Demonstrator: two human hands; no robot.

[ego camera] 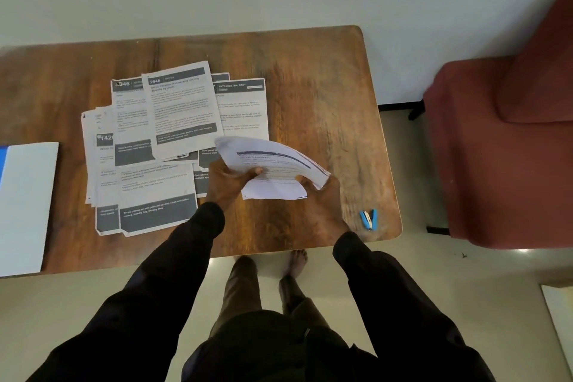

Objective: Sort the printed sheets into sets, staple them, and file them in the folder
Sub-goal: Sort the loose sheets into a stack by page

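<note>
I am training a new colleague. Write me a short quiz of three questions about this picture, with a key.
1. True or false: the left hand and the right hand together hold one bent bundle of sheets.
2. Fill in: the folder lies at the table's ____ edge.
3. Where is the blue stapler? A) on the folder B) near the table's right front corner C) in the left hand.
Key: 1 true; 2 left; 3 B.

Stapler (369, 219) beside bare table (325, 87)
</note>
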